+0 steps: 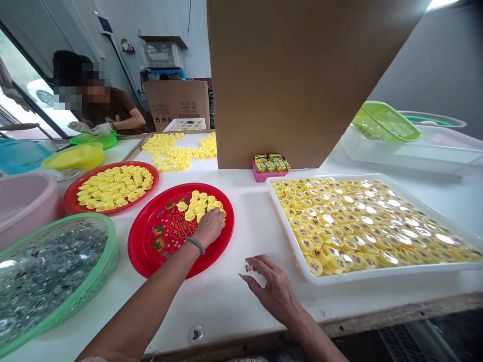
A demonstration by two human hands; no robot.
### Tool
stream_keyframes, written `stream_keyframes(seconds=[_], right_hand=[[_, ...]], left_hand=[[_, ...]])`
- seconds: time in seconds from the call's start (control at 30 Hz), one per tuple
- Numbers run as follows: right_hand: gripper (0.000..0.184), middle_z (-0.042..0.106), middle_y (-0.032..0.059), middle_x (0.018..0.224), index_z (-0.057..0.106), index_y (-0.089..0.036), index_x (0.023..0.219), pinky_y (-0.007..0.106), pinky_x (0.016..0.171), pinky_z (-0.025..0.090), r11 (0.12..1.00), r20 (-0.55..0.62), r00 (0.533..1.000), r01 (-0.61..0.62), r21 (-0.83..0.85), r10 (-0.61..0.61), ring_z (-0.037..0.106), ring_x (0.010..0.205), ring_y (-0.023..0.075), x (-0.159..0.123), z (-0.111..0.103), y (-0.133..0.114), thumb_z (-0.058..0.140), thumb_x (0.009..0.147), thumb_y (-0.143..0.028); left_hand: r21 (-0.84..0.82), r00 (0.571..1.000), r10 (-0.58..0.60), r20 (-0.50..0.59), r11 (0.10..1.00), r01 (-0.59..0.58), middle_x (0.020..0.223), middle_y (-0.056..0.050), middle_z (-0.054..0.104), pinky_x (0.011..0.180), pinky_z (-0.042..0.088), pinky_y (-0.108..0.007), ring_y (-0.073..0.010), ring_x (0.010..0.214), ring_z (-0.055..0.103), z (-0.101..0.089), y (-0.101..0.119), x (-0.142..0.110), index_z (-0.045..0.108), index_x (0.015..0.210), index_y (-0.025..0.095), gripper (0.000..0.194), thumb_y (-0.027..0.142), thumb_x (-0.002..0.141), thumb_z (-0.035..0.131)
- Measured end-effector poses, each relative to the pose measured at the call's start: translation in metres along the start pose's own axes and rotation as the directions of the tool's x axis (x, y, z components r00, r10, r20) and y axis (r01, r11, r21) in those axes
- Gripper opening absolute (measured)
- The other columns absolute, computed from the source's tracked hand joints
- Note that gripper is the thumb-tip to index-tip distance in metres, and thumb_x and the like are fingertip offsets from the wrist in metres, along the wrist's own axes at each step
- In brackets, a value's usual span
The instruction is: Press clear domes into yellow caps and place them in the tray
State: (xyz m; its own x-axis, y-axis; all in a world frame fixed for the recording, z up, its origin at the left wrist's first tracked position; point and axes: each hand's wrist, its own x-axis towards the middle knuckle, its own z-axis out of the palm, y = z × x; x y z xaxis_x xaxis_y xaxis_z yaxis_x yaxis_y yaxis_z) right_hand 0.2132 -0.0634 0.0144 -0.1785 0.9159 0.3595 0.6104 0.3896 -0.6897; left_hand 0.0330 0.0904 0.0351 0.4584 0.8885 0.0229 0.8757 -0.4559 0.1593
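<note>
The left hand (210, 226) is reaching into the near red tray (143, 256), its fingers touching yellow caps (194, 206) heaped toward the tray's far right; whether it is gripping one, I cannot tell. The tray's floor is showing flowers and an ornate red character. The right hand (273, 287) is hovering low over the desk (245, 306), thumb and forefinger parted around a small piece with a dark print (249, 268); its grip is unclear.

A clear disc (196, 334) with a dark print is lying by the desk's near edge. Right of the hands, a white tray (339, 277) is holding rows of printed yellow discs (339, 231), with bare desk running between it and the red tray. On the left, a green basket (94, 281) is holding clear pieces (49, 271), and a second red tray (155, 176) is carrying more caps. Beyond, a pink basket (269, 176) of green-and-yellow packets (272, 165) is standing by a cardboard panel (294, 85). Writing on the packets and far carton (177, 100) is too small to read. At far left, a gloved person (124, 108) is working over a green bowl (109, 141).
</note>
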Motion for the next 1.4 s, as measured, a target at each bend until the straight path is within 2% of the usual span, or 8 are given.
stream_keyframes(seconds=[0.3,0.47,0.6,0.73,0.93,1.07,1.17,1.4], right_hand=[[0.024,0.064,0.0064,0.089,0.059,-0.021,0.106,0.028,0.067,0.053,1.0,-0.036,0.999,0.007,0.026,-0.006,0.063,0.077,0.0174,-0.009,-0.006,0.007,0.06,0.081,-0.022],[0.025,0.064,0.0066,0.092,0.059,-0.022,0.107,0.027,0.067,0.054,0.999,-0.075,0.997,-0.012,0.043,0.015,0.063,0.08,0.0172,-0.012,-0.015,0.007,0.059,0.082,-0.024],[0.027,0.064,0.0064,0.095,0.059,-0.023,0.109,0.03,0.075,0.053,0.998,-0.085,0.996,-0.015,0.061,0.02,0.062,0.084,0.0173,-0.019,-0.021,0.007,0.059,0.082,-0.022],[0.029,0.064,0.0058,0.097,0.059,-0.023,0.111,0.029,0.076,0.052,0.995,-0.08,0.997,-0.007,0.098,0.015,0.062,0.085,0.0162,-0.025,-0.024,0.005,0.061,0.081,-0.021],[0.026,0.064,0.0061,0.093,0.061,-0.022,0.107,0.029,0.073,0.052,0.996,-0.046,0.997,-0.059,0.061,0.062,0.061,0.081,0.0166,-0.026,-0.022,0.005,0.061,0.081,-0.024],[0.023,0.063,0.0052,0.086,0.063,-0.02,0.102,0.027,0.067,0.052,0.993,-0.01,0.993,-0.119,-0.019,0.119,0.061,0.075,0.0164,-0.026,-0.019,0.006,0.063,0.08,-0.025],[0.023,0.064,0.0049,0.086,0.062,-0.019,0.101,0.026,0.065,0.051,0.988,0.022,0.99,-0.138,-0.07,0.14,0.061,0.076,0.0166,-0.026,-0.017,0.006,0.063,0.08,-0.026],[0.025,0.064,0.0059,0.093,0.062,-0.019,0.105,0.028,0.073,0.048,0.971,0.163,0.98,-0.073,-0.23,0.112,0.061,0.083,0.0181,-0.012,-0.007,0.004,0.063,0.081,-0.026]], left_hand=[[0.033,0.997,-0.065,0.045,0.997,0.064,0.095,-0.012,0.061,0.076,0.043,-0.032,-0.0227,0.087,0.059,-0.006,0.005,-0.019,0.061,0.094,0.013,0.018,0.021,0.08,0.051],[-0.041,0.996,-0.074,-0.058,0.997,0.071,0.094,-0.008,0.059,0.076,0.043,-0.031,-0.0221,0.089,0.057,-0.016,0.042,-0.054,0.057,0.092,0.016,0.017,0.027,0.08,0.051],[-0.108,0.998,-0.067,0.003,0.992,0.067,0.088,-0.007,0.059,0.071,0.042,-0.03,-0.0211,0.084,0.057,0.003,0.075,-0.081,0.055,0.088,0.017,0.013,0.027,0.079,0.054],[-0.13,0.987,-0.15,0.053,0.979,0.156,0.084,-0.006,0.061,0.065,0.04,-0.03,-0.0217,0.081,0.059,0.029,0.087,-0.093,0.052,0.088,0.018,0.014,0.026,0.077,0.057],[-0.303,0.971,-0.205,0.12,0.924,0.232,0.076,-0.004,0.063,0.056,0.035,-0.027,-0.0202,0.072,0.061,0.025,0.083,-0.102,0.052,0.092,0.018,0.029,0.044,0.079,0.056],[-0.433,0.96,-0.193,0.202,0.862,0.265,0.065,0.002,0.059,0.054,0.034,-0.025,-0.0163,0.063,0.058,0.016,0.073,-0.111,0.053,0.082,0.021,0.026,0.042,0.071,0.064],[-0.466,0.972,-0.129,0.196,0.86,0.208,0.069,0.003,0.06,0.056,0.034,-0.025,-0.0155,0.064,0.057,0.018,0.065,-0.113,0.053,0.078,0.021,0.021,0.033,0.068,0.067],[-0.562,0.996,0.017,0.088,0.826,0.036,0.098,-0.004,0.062,0.067,0.04,-0.027,-0.0145,0.07,0.055,0.036,0.048,-0.1,0.055,0.106,0.02,0.034,0.015,0.072,0.059]])
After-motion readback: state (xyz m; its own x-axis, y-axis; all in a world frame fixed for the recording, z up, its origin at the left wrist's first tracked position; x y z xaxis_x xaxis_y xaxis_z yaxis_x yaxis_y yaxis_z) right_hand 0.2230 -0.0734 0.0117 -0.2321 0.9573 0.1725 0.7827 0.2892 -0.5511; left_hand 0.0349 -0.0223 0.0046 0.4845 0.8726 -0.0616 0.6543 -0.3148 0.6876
